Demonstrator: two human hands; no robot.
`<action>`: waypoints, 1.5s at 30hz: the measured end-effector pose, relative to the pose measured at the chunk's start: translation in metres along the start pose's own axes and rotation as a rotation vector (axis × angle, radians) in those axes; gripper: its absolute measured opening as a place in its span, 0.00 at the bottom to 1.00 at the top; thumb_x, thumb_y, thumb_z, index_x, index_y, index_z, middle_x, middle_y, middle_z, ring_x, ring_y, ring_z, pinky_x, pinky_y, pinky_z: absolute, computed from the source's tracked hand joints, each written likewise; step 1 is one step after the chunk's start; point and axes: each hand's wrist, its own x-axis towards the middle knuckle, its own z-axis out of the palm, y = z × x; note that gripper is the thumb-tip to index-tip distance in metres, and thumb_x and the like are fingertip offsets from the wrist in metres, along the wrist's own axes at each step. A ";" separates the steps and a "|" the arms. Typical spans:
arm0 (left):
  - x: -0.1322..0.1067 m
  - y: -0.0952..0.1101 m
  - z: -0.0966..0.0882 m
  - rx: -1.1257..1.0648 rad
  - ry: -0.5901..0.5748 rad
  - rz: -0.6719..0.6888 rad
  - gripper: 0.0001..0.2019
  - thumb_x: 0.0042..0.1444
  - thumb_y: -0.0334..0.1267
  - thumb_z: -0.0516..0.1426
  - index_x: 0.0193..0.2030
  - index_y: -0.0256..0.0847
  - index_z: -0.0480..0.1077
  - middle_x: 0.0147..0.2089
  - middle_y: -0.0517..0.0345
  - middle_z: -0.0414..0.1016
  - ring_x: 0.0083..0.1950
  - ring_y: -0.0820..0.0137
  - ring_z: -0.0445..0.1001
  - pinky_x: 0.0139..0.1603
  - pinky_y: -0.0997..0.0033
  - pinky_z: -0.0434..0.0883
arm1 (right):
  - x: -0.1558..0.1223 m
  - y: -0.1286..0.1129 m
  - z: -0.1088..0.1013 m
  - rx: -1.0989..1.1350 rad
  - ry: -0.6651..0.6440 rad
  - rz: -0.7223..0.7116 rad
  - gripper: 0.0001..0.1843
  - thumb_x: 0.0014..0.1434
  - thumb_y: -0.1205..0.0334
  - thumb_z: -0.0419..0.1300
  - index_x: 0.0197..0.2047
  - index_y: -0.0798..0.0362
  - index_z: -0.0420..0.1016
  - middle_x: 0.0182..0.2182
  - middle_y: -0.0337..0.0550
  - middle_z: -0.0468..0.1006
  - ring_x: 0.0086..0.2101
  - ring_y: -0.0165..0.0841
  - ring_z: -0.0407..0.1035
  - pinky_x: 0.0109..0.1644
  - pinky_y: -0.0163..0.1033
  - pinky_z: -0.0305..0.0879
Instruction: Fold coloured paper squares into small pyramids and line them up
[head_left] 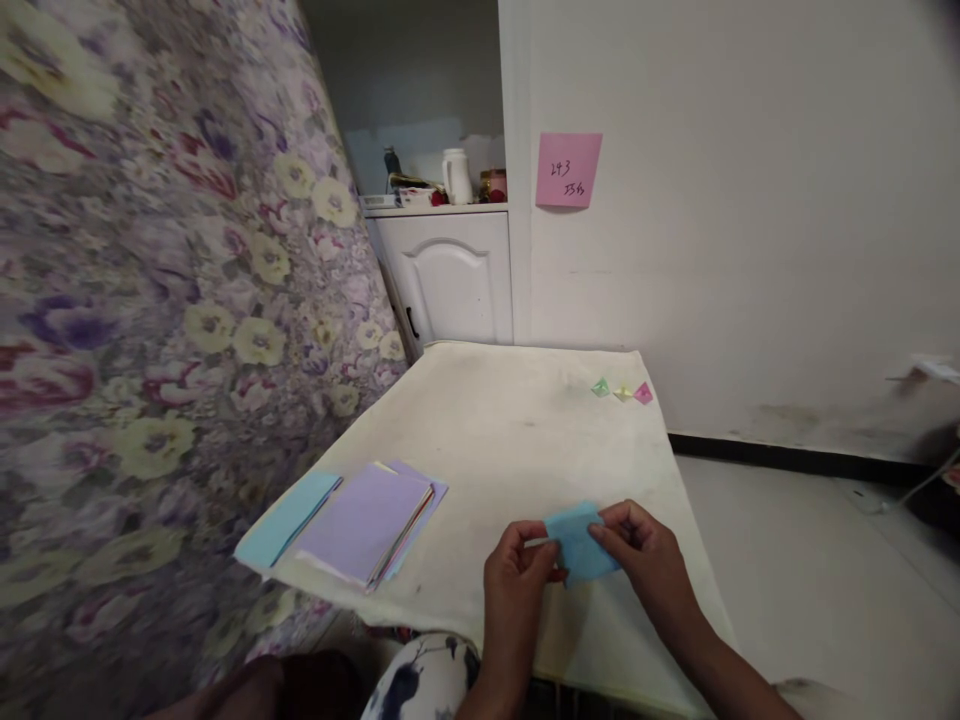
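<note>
Directly below the camera, toward the right end of the near edge of the surface [487,420], I saw a small blue paper [577,548] held between both hands. The left hand [517,572] had its fingers closed in a pinch on the paper's left end. The right hand [646,555] was clamped in the same way on the right end, coming over it from above. The paper lay straight between the two hands, so neither hand was nearer to it than the other. Its long axis ran left to right, roughly along the near edge. I could not tell whether it rested on the surface or was held just above it.

Well apart to the left, by the near left corner, lay a lilac paper stack [367,520], with a light blue sheet [289,515] just beside it at the left edge. Near the far right corner sat three small folded pieces in a row: green [600,387], yellow [622,393] and pink [643,393].
</note>
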 end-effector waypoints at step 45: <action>0.005 -0.003 -0.012 -0.047 0.040 -0.005 0.10 0.50 0.40 0.58 0.26 0.36 0.65 0.25 0.63 0.66 0.28 0.75 0.68 0.31 0.71 0.73 | 0.007 -0.001 -0.006 -0.171 -0.264 0.071 0.06 0.46 0.64 0.60 0.22 0.54 0.66 0.17 0.33 0.68 0.20 0.26 0.61 0.25 0.31 0.55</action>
